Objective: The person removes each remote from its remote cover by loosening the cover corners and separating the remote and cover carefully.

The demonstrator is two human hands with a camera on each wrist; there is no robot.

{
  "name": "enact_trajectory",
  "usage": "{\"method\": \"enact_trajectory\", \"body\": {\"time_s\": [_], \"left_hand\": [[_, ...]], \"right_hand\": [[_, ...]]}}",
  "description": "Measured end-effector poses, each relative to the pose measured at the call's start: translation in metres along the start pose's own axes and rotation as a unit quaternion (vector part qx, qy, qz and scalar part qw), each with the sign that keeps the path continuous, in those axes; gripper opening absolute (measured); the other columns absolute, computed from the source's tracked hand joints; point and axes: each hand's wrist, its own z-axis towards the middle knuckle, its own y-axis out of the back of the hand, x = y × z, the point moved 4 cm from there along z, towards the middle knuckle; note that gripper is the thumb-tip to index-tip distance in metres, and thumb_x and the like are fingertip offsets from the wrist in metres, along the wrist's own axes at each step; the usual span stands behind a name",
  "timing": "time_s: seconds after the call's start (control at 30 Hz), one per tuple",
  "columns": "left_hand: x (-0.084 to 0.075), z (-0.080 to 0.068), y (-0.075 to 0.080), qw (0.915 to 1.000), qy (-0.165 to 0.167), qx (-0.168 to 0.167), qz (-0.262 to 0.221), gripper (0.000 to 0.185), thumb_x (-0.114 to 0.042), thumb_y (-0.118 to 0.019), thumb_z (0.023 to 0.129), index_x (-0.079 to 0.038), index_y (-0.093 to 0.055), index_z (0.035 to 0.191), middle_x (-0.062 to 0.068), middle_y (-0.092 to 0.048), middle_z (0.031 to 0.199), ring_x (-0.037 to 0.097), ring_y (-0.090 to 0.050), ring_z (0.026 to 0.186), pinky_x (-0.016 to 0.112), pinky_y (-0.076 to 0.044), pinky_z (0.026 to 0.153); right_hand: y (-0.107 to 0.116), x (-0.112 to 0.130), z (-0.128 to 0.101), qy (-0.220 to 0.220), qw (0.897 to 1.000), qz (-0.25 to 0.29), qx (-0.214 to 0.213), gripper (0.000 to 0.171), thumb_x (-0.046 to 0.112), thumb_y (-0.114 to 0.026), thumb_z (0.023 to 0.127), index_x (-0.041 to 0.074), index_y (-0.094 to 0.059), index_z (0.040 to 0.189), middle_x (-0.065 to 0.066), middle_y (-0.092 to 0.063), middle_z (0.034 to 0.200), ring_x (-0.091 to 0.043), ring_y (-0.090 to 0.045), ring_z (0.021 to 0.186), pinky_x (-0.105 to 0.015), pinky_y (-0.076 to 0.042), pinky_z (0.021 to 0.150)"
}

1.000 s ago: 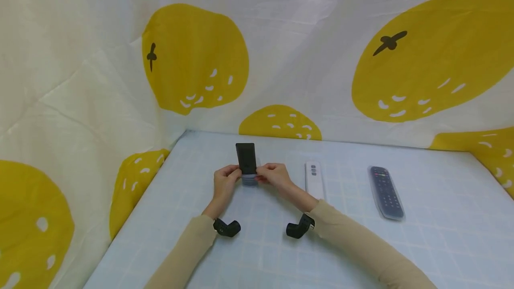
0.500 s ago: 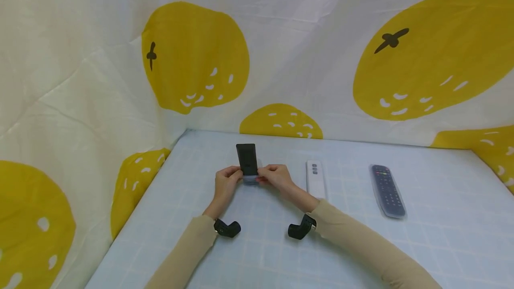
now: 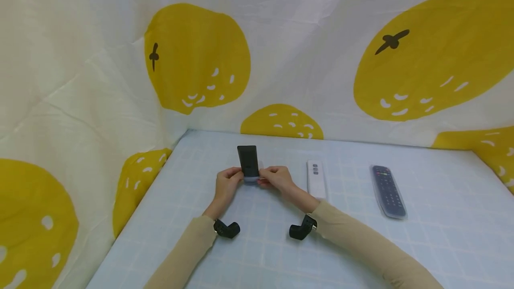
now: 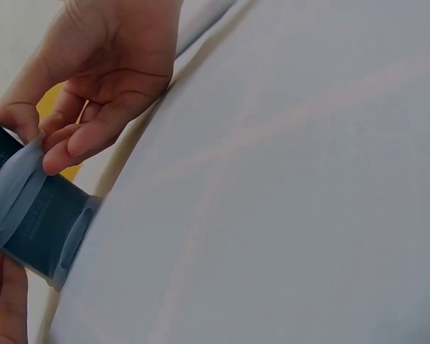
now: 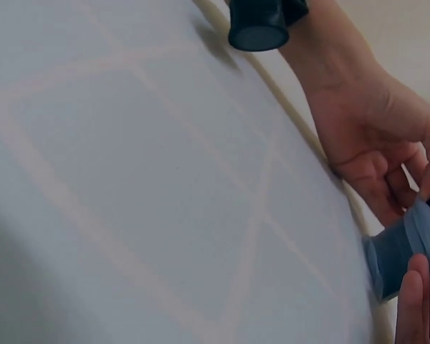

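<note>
Both forearms reach forward, converging at centre. Left hand [image 3: 226, 183] and right hand [image 3: 276, 178] face each other, fingers curled, fingertips pinching inward. Beige sleeves to the wrists; a black camera at each wrist.

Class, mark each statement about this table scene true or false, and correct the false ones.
1. Both hands hold the black remote. True.
2. A grey sleeve covers the black remote's near end. True.
3. The white remote stands upright. False: it lies flat on the table.
4. The dark remote at the right is held by the right hand. False: it lies untouched, apart from that hand.
5. The left hand rests flat and open. False: its fingers pinch the sleeve.
</note>
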Motion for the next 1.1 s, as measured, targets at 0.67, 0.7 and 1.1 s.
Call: {"method": "enact_trajectory", "body": {"time_s": [0.67, 0.7, 1.1], "left_hand": [[-0.005, -0.010, 0.005, 0.9995, 0.015, 0.027, 0.004, 0.027, -0.010, -0.052, 0.093, 0.007, -0.071, 0.101, 0.019, -0.070, 0.107, 0.012, -0.066, 0.093, 0.034, -0.055, 0.087], [-0.004, -0.009, 0.005, 0.9994, 0.021, 0.029, 0.000, 0.026, -0.010, -0.053, 0.093, 0.007, -0.071, 0.102, 0.019, -0.070, 0.107, 0.012, -0.066, 0.093, 0.033, -0.056, 0.086], [-0.002, -0.013, 0.009, 0.9955, 0.075, 0.045, 0.036, 0.029, -0.027, -0.078, 0.079, -0.007, -0.075, 0.100, 0.005, -0.075, 0.093, 0.007, -0.064, 0.089, 0.020, -0.047, 0.076]], "right_hand": [[0.007, 0.011, -0.021, -0.019, 0.997, -0.074, 0.022, 0.024, 0.012, -0.066, 0.087, -0.003, -0.072, 0.105, -0.013, -0.074, 0.097, -0.013, -0.072, 0.075, -0.029, -0.058, 0.076], [0.007, 0.011, -0.021, -0.014, 0.997, -0.077, 0.026, 0.025, 0.013, -0.066, 0.088, -0.003, -0.071, 0.106, -0.014, -0.074, 0.098, -0.014, -0.072, 0.076, -0.029, -0.058, 0.076], [0.000, 0.012, -0.023, 0.031, 0.986, -0.158, 0.041, 0.032, 0.027, -0.067, 0.089, -0.002, -0.073, 0.102, -0.010, -0.073, 0.091, -0.012, -0.066, 0.072, -0.025, -0.055, 0.067]]}}
